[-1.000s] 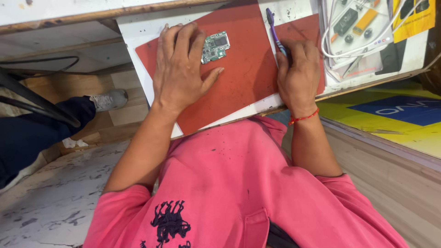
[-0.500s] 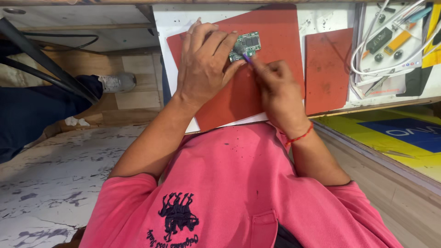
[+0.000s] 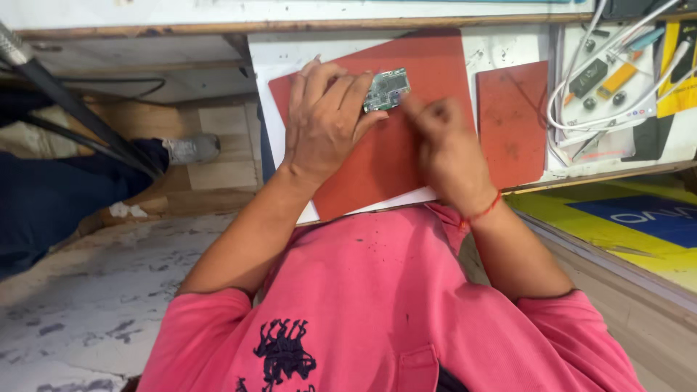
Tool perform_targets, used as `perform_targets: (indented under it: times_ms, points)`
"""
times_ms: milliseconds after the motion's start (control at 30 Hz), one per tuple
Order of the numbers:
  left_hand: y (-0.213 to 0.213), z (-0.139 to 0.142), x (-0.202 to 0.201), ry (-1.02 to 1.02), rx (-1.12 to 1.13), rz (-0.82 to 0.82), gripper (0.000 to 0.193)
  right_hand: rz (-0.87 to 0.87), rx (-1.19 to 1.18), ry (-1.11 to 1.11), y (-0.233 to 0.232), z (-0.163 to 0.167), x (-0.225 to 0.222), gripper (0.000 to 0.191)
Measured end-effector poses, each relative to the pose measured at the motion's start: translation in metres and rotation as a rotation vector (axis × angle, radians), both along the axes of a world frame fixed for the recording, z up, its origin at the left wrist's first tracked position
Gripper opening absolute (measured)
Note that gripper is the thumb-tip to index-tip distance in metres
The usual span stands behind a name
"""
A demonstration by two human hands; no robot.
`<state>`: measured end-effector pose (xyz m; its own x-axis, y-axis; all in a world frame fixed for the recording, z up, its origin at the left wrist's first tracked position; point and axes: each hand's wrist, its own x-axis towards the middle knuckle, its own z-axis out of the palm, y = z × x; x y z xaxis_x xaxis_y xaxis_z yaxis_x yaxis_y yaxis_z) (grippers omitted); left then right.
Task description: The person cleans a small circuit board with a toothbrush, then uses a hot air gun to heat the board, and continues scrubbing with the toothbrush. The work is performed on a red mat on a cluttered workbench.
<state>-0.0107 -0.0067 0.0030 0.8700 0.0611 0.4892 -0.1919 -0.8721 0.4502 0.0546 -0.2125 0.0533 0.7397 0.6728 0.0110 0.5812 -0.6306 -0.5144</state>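
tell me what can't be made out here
Head view only:
- Right hand: motion-blurred; whether it holds a tool cannot be told.
- Circuit board: its left part is hidden under the left hand; its parts are too small to read.
- Red mat: its middle is covered by both hands.
- Cables: cut off by the top edge.

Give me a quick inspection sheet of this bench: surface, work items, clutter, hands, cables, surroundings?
Surface: white bench with a big red mat and a small red mat.
Job's things: green circuit board over the big mat.
Clutter: tools and small parts on a tray, top right.
Hands: left hand holds the board; right hand is blurred beside it, contents unclear.
Cables: white cables looped over the tray.
Surroundings: another person's leg and shoe at left.
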Motion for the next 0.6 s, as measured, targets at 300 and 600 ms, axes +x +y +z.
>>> perform_targets:
  times_ms: [300, 600]
  points:
    - [0.0, 0.0, 0.0, 0.006, -0.004, -0.011, 0.053, 0.085, 0.012, 0.089, -0.011, -0.004, 0.002, 0.066]
    - [0.001, 0.003, -0.005, 0.121, -0.023, 0.062, 0.053, 0.081, -0.006, 0.056, -0.003, -0.012, -0.003, 0.06]
